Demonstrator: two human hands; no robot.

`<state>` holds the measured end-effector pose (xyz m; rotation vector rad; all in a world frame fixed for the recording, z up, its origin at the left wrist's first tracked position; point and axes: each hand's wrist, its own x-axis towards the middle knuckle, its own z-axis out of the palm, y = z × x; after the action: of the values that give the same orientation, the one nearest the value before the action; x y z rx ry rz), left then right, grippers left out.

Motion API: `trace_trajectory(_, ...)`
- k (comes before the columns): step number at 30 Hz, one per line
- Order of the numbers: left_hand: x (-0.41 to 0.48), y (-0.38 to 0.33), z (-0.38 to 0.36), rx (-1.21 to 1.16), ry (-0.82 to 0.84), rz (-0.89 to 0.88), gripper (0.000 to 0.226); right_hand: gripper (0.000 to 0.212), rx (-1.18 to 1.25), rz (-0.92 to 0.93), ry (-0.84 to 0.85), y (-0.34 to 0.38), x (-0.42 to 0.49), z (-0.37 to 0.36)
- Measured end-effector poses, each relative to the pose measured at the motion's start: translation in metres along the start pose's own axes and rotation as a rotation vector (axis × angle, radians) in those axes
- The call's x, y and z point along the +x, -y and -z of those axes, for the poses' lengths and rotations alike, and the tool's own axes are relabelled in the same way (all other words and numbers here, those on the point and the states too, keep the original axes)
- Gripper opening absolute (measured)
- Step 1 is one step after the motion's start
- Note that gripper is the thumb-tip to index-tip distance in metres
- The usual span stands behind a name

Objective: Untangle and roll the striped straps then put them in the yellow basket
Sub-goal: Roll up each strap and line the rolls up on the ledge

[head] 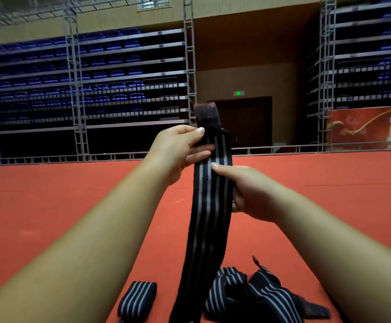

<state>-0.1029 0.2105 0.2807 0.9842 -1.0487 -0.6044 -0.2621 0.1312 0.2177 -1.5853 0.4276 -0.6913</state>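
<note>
Red arena floor [61, 206], strap raised for rolling.
Left hand [178, 152] pinches the striped strap [210, 217] near its top; right hand [252, 192] grips lower, keeping it taut.

Both bare arms are reaching forward, left grip [180, 150] above right grip [245, 190], each pinching the black grey-striped strap [210, 229].

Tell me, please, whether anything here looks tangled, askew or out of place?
Yes: a heap of straps lies tangled on the floor at lower right, loops crossing one another. The raised strap hangs straight; nothing looks damaged.
</note>
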Motion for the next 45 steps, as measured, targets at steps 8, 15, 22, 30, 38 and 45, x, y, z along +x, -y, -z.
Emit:
trace_trajectory(8,-0.009,0.030,0.008,0.135,-0.046,0.039,0.022,0.034,0.066,-0.159,0.038,-0.027,-0.017,-0.002)
trace_trajectory(15,-0.042,0.117,0.047,0.277,-0.135,0.417,0.018,0.026,0.162,-0.568,0.169,-0.106,-0.029,-0.012)
trace_trajectory(22,-0.074,0.239,0.101,0.272,-0.238,0.607,0.017,0.022,-0.009,-0.715,0.004,-0.262,-0.002,-0.042)
trace_trajectory(30,-0.069,0.334,0.140,0.356,-0.330,0.669,0.012,0.022,-1.106,-0.282,-0.129,-0.318,0.036,-0.050)
trace_trajectory(38,-0.028,0.378,0.156,0.290,-0.448,0.750,0.016,0.066,-1.527,-0.105,-0.106,-0.357,0.098,-0.042)
trace_trajectory(45,0.009,0.413,0.152,0.231,-0.468,0.693,0.009,0.056,-1.385,-0.527,-0.291,-0.366,0.143,0.025)
